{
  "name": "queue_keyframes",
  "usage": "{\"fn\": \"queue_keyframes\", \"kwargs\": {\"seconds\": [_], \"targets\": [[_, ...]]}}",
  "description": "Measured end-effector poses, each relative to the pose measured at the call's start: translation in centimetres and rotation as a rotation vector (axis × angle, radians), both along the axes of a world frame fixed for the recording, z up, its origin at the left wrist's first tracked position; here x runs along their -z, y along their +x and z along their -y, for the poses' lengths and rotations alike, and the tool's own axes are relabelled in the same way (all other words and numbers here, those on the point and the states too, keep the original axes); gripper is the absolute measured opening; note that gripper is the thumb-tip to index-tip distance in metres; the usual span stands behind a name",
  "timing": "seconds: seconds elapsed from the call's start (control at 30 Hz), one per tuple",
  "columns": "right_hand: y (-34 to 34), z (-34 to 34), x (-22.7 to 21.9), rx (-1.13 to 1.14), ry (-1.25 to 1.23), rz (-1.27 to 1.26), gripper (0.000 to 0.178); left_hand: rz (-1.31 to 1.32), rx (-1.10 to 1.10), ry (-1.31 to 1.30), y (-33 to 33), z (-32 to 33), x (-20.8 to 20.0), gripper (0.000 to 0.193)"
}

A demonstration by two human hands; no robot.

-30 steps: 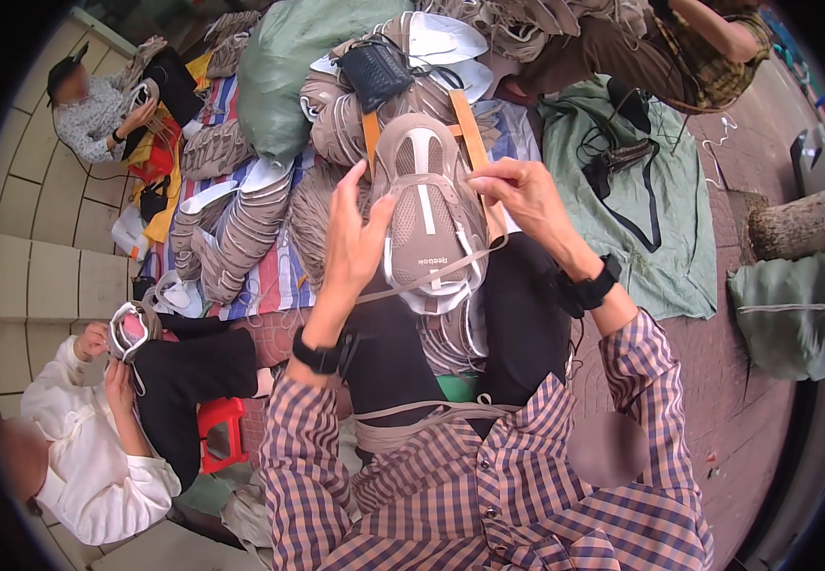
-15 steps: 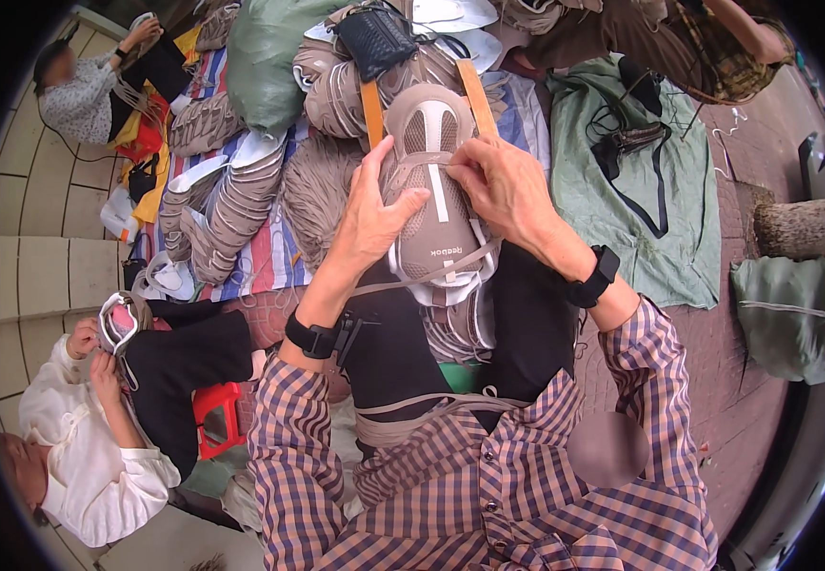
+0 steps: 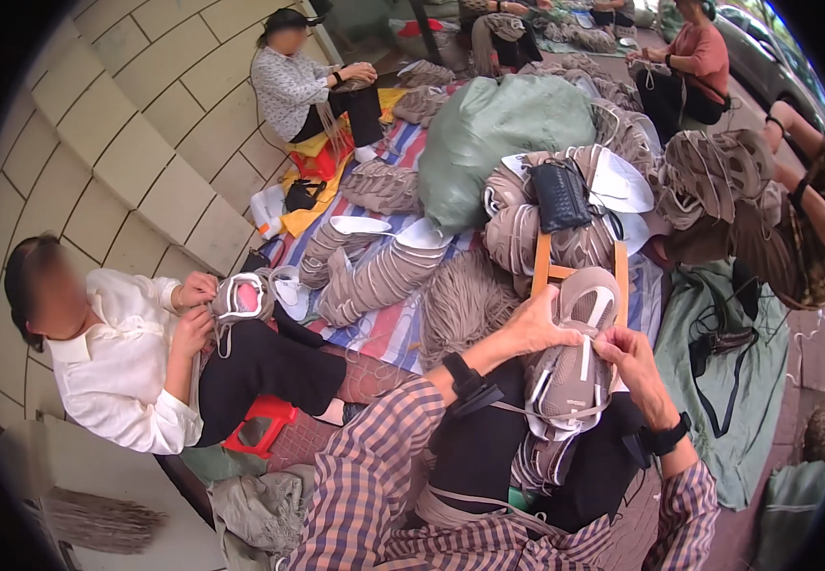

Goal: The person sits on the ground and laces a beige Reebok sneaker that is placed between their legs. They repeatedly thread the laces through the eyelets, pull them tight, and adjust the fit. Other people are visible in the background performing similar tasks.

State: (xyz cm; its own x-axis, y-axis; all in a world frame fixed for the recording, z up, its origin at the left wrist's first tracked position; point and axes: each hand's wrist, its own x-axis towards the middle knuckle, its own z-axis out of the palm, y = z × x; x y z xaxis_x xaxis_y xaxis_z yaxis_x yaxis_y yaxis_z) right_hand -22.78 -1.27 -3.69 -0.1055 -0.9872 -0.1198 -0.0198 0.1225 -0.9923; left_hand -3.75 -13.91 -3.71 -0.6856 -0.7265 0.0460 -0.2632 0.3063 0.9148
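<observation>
A taupe shoe upper [image 3: 567, 381] with a white centre stripe and mesh toe lies in front of me, toe pointing away, against a wooden frame [image 3: 541, 262]. My left hand [image 3: 532, 325] rests at its left side, index finger and thumb spread apart, the thumb tip touching the middle of the upper. My right hand [image 3: 629, 354] is closed at the right side, thumb and finger pinching a thin taupe lace across the upper. Beneath, between my knees, sit more stacked shoe uppers [image 3: 541, 462]. Taupe laces [image 3: 503, 514] lie across my lap.
Bundled shoe uppers [image 3: 384, 281], a lace heap [image 3: 465, 309] and a large green sack [image 3: 503, 143] cover the striped sheet. A black woven pouch [image 3: 562, 198] tops one bundle. At left a person [image 3: 122, 352] handles a shoe upper beside a red stool [image 3: 260, 425]. Others work farther back.
My view has swung left and up, so the shoe upper and my hands appear lower right. My left thumb has come in to touch the upper; my right hand keeps pinching the lace.
</observation>
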Motion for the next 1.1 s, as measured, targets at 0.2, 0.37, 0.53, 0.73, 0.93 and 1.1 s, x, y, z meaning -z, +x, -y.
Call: {"fn": "queue_keyframes", "kwargs": {"seconds": [0.2,0.37,0.53,0.73,0.93,1.1], "targets": [[1.3,-1.3,-1.8,0.029,-0.215,-0.612,0.011,0.324,-0.07,-0.135,-0.5,-3.2,-3.1,0.075],[0.8,-2.0,-0.4,0.115,-0.264,-0.812,0.01,0.285,-0.325,-0.782,-0.8,-5.8,-2.3,0.083],[1.9,0.6,0.3,0.252,-0.263,-0.668,0.019,0.155,-0.187,-0.802,2.2,-6.5,-1.0,0.042],[2.6,0.9,0.0,0.249,-0.275,-0.803,0.015,0.247,-0.132,-0.881,1.5,-7.0,-1.5,0.043],[2.8,1.0,-0.6,0.24,-0.335,-1.076,0.007,0.298,-0.097,-0.852,0.9,-6.9,-1.8,0.045],[2.8,1.5,-0.1,0.249,-0.358,-1.103,0.005,0.311,-0.099,-0.787,0.9,-7.1,-2.2,0.047]]}}
